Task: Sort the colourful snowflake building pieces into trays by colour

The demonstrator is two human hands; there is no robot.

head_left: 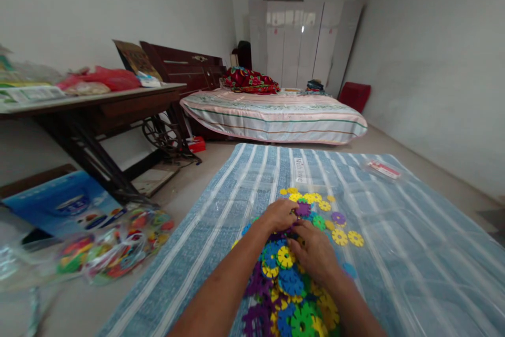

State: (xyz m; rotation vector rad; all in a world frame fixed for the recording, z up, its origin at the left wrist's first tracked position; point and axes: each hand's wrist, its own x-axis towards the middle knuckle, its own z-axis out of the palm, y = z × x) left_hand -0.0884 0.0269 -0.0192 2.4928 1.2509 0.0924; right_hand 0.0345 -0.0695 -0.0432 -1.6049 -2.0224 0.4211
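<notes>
Colourful plastic snowflake discs with notched rims lie in a pile [290, 282] on a striped cloth, under and between my forearms. My left hand [282, 214] is closed at the far part of the pile, its fingertips at a purple snowflake disc [303, 208]. Just to its right, my right hand [313, 246] has its fingers curled in towards the left one; what they hold is hidden. Beyond my hands lie several yellow discs [311, 197]. More yellow ones [340, 236] and a single purple disc [338, 217] are spread out on the right.
The blue-and-white striped cloth [197, 242] has clear plastic over it and a red-and-white packet [383, 170] near its far right corner. Bags of colourful pieces [118, 253] lie on the floor at left, below a sewing-machine table [118, 100]. Behind stands a bed [276, 116].
</notes>
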